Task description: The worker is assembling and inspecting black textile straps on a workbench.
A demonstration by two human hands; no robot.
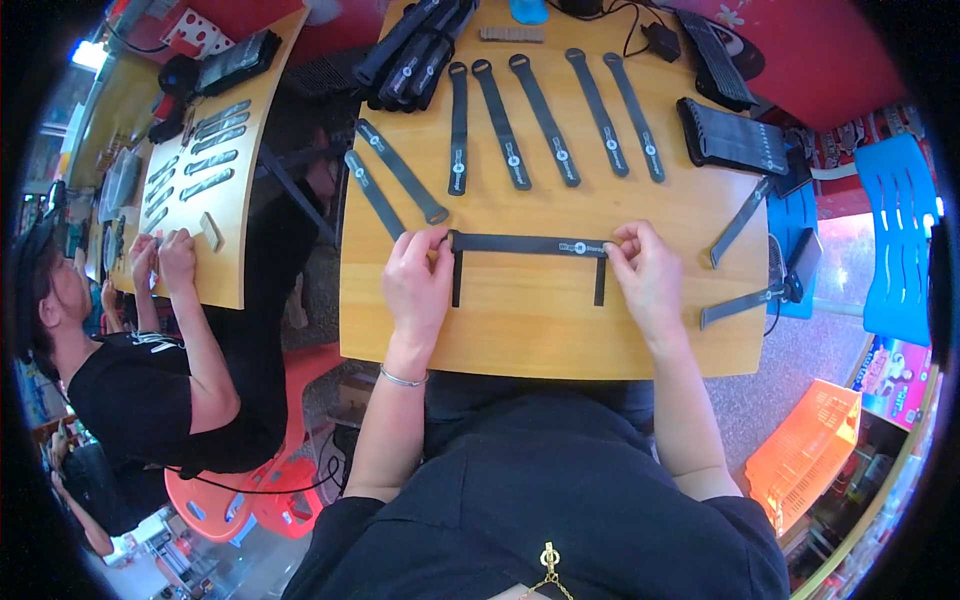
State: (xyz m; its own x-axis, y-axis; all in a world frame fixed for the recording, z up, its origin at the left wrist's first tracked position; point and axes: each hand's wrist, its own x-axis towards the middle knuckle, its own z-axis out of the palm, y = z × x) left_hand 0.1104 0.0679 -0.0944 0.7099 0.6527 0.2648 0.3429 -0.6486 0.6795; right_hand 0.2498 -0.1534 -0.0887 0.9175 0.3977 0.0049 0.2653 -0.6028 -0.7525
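A black strap (520, 243) with a white printed mark lies stretched level across the wooden table (530, 340) in front of me. My left hand (416, 285) pinches its left end, and my right hand (645, 280) pinches the right end beside the print. Two short black strips, a left one (457, 280) and a right one (600, 283), run toward me from under the strap near its ends. Just beyond my left hand lie two slanted straps, one (400, 170) with its slotted end toward me, the other (372, 195) partly hidden by my fingers.
Several slotted straps (540, 120) lie in a row at the back. Strap bundles lie at the back left (415, 60) and back right (730, 137). Two straps (740, 220) (740, 305) lie by the right edge. A co-worker (150, 380) sits at another table (225, 260) on the left. An orange crate (805, 450) stands lower right.
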